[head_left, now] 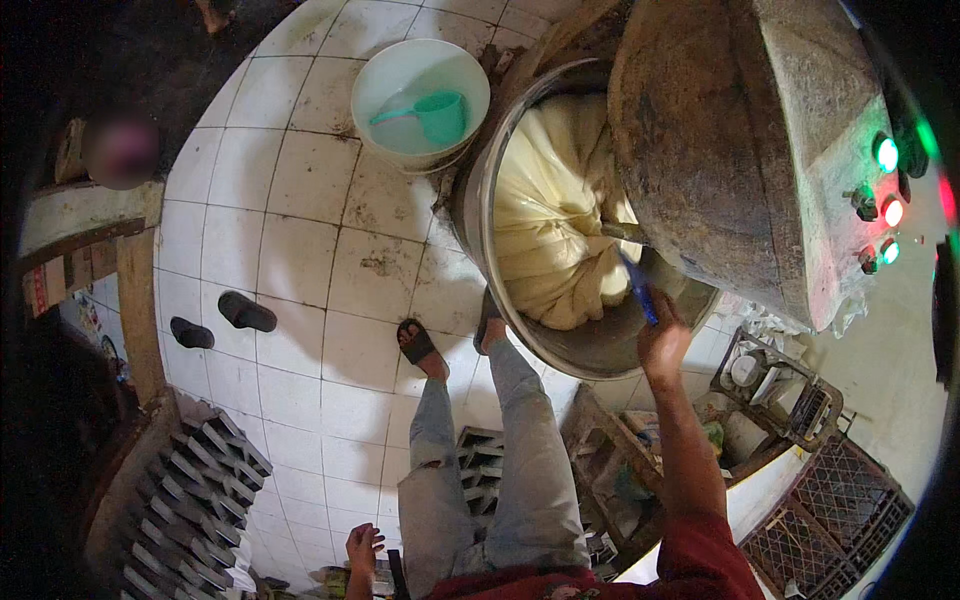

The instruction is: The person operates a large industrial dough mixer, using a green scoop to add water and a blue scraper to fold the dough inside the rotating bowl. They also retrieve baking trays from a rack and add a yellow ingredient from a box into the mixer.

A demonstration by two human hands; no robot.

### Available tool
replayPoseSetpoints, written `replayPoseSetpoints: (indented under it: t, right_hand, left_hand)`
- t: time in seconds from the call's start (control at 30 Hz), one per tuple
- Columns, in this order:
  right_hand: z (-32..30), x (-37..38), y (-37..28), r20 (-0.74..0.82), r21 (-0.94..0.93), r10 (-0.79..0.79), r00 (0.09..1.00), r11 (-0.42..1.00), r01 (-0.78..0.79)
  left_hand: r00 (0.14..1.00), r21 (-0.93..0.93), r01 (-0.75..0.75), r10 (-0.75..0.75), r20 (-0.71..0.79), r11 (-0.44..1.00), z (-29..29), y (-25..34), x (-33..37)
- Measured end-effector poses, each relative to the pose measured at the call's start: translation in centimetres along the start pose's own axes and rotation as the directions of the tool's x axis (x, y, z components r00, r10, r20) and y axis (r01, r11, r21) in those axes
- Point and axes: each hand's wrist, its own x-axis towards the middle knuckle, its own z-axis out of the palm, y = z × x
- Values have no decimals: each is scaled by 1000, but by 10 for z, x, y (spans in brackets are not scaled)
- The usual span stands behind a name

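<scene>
Dough [550, 215] in metal bowl [610, 352], ahead-left of right hand [664, 345], the nearer; closed round blue scraper [639, 285], slanted up-left toward dough. Left hand [365, 546]: well apart, half-curled, seemingly holding nothing.

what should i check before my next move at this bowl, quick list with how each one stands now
1. Right hand gripping the blue tool: ok, fingers closed round it.
2. Left hand away from the bowl: ok, low beside the legs.
3. Dough inside the bowl: ok.
4. Machine stopped: cannot tell; panel lights glow, but one still shows no motion.
5. Feet apart from the loose slippers: ok.
</scene>
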Motion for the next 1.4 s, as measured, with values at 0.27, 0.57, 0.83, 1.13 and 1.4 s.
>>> replayPoseSetpoints:
  t: [0.27, 0.57, 0.83, 1.13, 1.4]
  right_hand:
    - [54, -9, 0, 388, -219, 151, 909, 973, -68]
    - [89, 46, 27, 219, -407, 244, 945, 903, -139]
    - [10, -3, -10, -44, -84, 37, 998, 996, -41]
    - [31, -13, -19, 234, -98, -7, 972, 995, 31]
    - [68, 40, 19, 158, -379, 104, 982, 925, -37]
  left_hand:
    - [1000, 23, 19, -19, 11, 1000, 11, -1, 17]
    - [1000, 37, 10, -11, 27, 999, 6, 7, 41]
    - [999, 29, 39, -39, -5, 999, -9, 4, 11]
    - [996, 0, 17, -17, 92, 1000, -3, 10, 7]
    - [999, 51, 42, -42, 3, 998, -13, 1, 42]
